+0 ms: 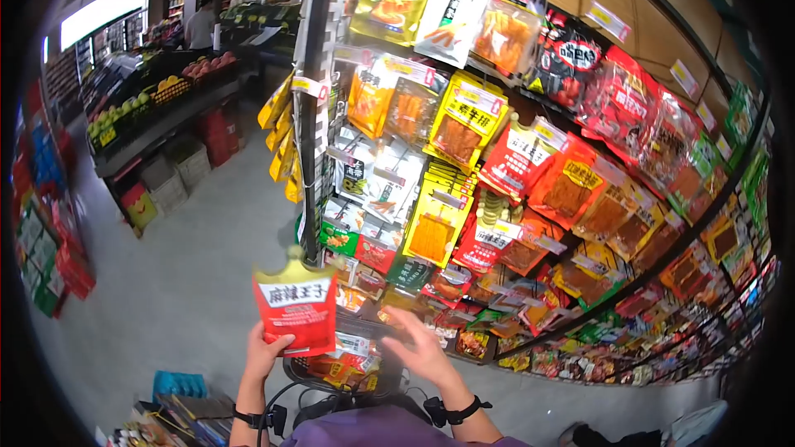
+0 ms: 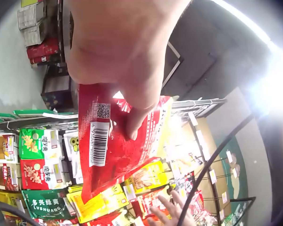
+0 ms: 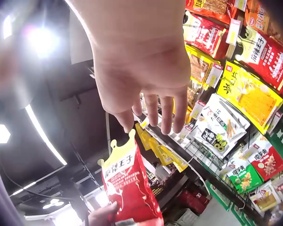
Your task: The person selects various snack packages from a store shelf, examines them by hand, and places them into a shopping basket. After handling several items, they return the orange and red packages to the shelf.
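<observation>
My left hand point(image 1: 263, 352) grips the lower left side of a red snack bag point(image 1: 296, 314), thumb across its front. The bag is held upright, with a white band and a gold crown-shaped top edge. In the left wrist view, its back point(image 2: 100, 141) shows a barcode and a square code. My right hand point(image 1: 421, 348) is raised to the right of the bag, fingers extended and nothing in them. In the right wrist view, those fingers point(image 3: 166, 113) reach out above the bag's crown top. Similar red crown-topped bags point(image 1: 520, 157) hang on the rack ahead.
A tall rack of hanging snack bags point(image 1: 439, 228) curves along the front and right. A basket point(image 1: 352, 368) with packets stands before me. Fruit crates point(image 1: 124, 112) are at the far left, with a person point(image 1: 200, 26) beyond. Stacked boxes point(image 1: 199, 418) sit at lower left.
</observation>
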Motion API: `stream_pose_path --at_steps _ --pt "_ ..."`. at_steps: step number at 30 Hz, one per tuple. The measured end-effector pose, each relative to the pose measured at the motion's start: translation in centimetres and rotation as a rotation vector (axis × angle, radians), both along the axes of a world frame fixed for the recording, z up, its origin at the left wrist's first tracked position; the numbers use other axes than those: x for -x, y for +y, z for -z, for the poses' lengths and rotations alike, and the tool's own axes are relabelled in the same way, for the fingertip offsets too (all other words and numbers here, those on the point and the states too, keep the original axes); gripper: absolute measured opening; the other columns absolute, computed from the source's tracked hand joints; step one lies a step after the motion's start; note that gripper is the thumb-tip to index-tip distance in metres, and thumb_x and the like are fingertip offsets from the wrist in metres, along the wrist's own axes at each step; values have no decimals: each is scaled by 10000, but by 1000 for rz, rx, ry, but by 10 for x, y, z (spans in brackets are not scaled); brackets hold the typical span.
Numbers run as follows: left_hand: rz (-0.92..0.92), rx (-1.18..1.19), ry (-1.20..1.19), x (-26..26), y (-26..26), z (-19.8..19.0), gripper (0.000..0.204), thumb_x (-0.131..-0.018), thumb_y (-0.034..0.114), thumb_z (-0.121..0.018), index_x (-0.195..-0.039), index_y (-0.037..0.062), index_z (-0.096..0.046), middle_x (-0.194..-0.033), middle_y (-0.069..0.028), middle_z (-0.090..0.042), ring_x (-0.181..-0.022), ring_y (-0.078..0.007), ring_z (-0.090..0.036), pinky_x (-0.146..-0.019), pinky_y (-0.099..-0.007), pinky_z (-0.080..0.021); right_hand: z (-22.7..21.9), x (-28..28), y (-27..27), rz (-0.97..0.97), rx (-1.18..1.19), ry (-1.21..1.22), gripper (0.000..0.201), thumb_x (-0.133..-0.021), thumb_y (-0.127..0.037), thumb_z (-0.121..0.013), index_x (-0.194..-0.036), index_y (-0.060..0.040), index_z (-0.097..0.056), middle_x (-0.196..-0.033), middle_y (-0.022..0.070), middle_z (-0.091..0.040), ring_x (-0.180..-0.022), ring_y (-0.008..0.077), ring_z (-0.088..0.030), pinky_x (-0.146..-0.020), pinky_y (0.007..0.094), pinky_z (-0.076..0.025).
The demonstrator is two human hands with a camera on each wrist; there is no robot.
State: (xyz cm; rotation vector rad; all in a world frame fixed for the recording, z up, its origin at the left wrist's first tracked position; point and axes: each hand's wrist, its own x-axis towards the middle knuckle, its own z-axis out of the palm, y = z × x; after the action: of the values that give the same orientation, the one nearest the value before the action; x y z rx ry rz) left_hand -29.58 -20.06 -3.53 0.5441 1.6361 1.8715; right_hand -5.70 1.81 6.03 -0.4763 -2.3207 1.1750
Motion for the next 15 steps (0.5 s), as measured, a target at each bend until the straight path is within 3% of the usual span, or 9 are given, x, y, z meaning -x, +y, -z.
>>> stream_pose_path --at_steps 4,5,10,12,13,14,15 --pt "-56 -151 -44 -7 -2 -37 430 -835 16 -774 -1230 -14 -605 -1148 -87 -710 -1008 -155 -677 -912 -318 -549 24 -1 -5 -126 15 -67 558 -912 -154 -735 -1426 -72 -536 -1344 135 -624 -1108 244 -673 -963 371 -522" --pt "-38 -88 -28 -6 -9 -39 469 -825 23 -788 -1254 -5 -600 -1172 -87 -702 -1048 -162 -669 -945 -326 -538 24 2 -7 -147 58 -62 553 -914 -125 -729 -1431 -82 -536 -1334 127 -632 -1082 211 -683 -959 358 -531" --pt "24 -220 -5 -14 -3 -47 528 -805 50 -824 -1280 7 -598 -1202 -74 -699 -1095 -159 -657 -995 -343 -519 40 10 -18 -186 187 -72 555 -925 -57 -699 -1448 -52 -513 -1340 91 -634 -1068 151 -668 -956 319 -542" --pt "66 -216 -43 -18 0 -44 507 -806 75 -834 -1261 10 -619 -1174 -66 -710 -1075 -149 -658 -975 -338 -529 60 13 -17 -234 403 -50 591 -927 -9 -689 -1474 -14 -466 -1358 123 -610 -1118 172 -642 -956 312 -538" --pt "77 -62 -33 -29 -4 -51 494 -808 88 -838 -1250 12 -632 -1162 -62 -716 -1065 -141 -657 -963 -334 -534 78 14 -14 -267 584 51 612 -888 28 -725 -1451 -7 -486 -1360 113 -612 -1120 164 -638 -955 323 -535" --pt "88 89 4 -26 -6 -61 482 -809 102 -842 -1240 14 -645 -1150 -58 -721 -1055 -134 -655 -951 -331 -539 117 13 -3 -289 519 97 580 -909 56 -685 -1447 26 -473 -1361 127 -597 -1149 184 -629 -981 352 -538" --pt "125 5 31 -25 -3 -47 469 -817 124 -844 -1235 20 -659 -1141 -52 -726 -1045 -123 -651 -940 -322 -541 130 11 3 -303 807 79 577 -912 49 -688 -1447 23 -475 -1350 129 -597 -1164 196 -623 -1011 371 -520"
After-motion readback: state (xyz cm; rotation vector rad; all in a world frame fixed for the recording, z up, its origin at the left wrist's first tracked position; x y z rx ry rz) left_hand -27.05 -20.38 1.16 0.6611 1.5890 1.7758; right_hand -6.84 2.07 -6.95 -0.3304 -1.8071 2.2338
